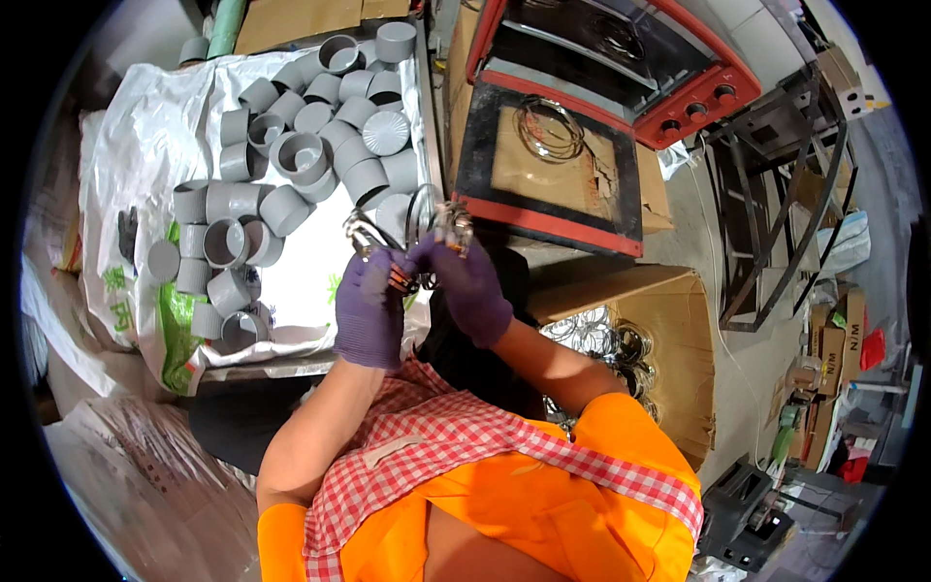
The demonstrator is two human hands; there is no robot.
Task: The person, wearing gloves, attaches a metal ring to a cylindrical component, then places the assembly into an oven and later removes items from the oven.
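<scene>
In front of my body, both purple-gloved hands are close together, fingers closed. My left hand [370,308] grips shiny metal hose clamps [361,233] that stick up past its fingertips. In my right hand [473,293] is a bunch of similar clamps [453,225], their screw ends clustered together. Thin metal bands loop between the two hands; which hand each belongs to is hard to make out. Just beyond the fingers, grey plastic caps [301,158] lie scattered over white plastic sheeting [145,107] on the table.
A red toaster oven [693,112] stands at the far right, its door [548,223] lowered and bearing metal rings [550,128]. An open cardboard box [684,369] of metal clamps [630,344] sits by my right arm. Farther right is a black metal frame [776,213].
</scene>
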